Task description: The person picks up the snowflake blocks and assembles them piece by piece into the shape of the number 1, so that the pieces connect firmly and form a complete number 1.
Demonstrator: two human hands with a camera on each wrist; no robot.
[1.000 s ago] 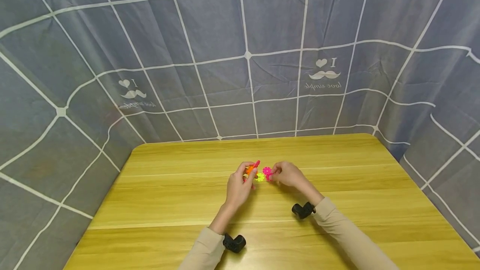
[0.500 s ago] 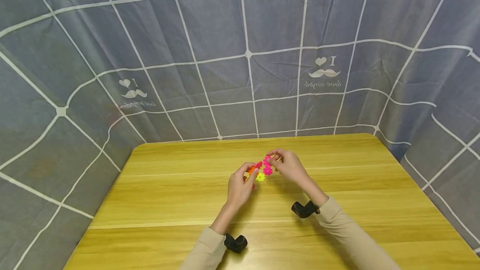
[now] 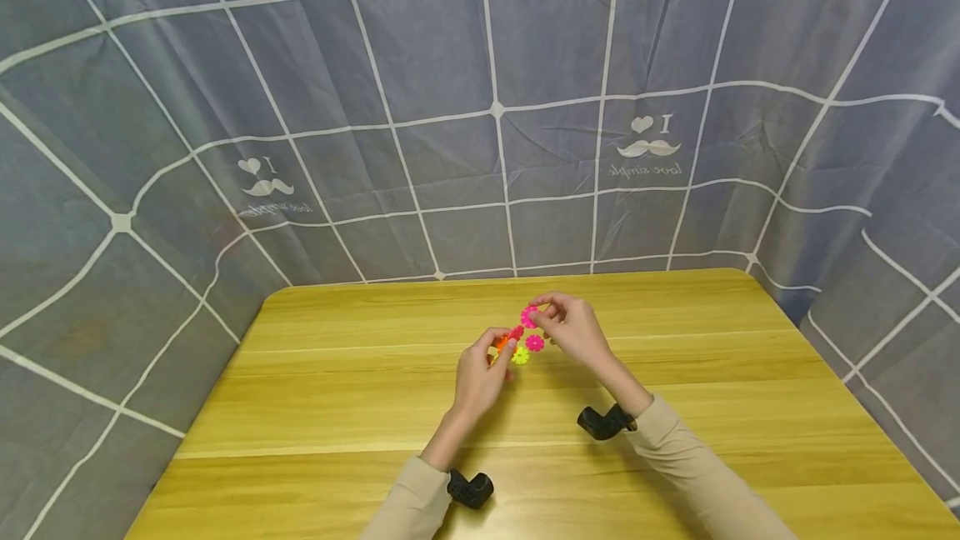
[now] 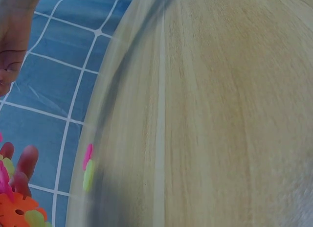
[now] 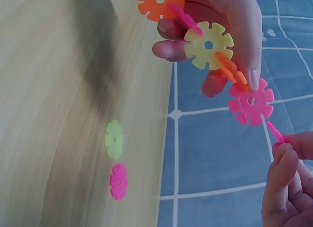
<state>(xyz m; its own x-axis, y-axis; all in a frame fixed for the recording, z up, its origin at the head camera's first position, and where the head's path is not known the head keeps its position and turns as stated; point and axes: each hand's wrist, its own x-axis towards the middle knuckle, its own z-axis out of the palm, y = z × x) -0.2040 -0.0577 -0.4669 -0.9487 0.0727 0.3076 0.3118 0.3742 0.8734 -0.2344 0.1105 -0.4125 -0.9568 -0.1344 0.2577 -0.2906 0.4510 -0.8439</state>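
Note:
My left hand (image 3: 480,369) grips a chain of notched flower-shaped plastic discs, joined edge to edge. In the right wrist view the chain shows an orange disc (image 5: 151,6), a yellow disc (image 5: 209,45) and a pink end disc (image 5: 251,102), with narrower pink and orange discs seen edge-on between them. Thumb and fingers of my right hand (image 3: 576,332) pinch a loose pink disc (image 3: 529,317), held close to that pink end disc. It is turned edge-on in the right wrist view; whether the two touch I cannot tell.
A yellow-green disc (image 3: 521,355) and another pink disc (image 3: 535,343) lie on the wooden table (image 3: 337,407) below the hands. Behind the table's far edge hangs a grey curtain (image 3: 442,157) with white lines. Each wrist wears a black camera (image 3: 470,489).
My right hand has lifted a pink disc off the table, moved away from me, then slightly left towards the chain. My left hand has hardly moved, though the chain's end has tilted.

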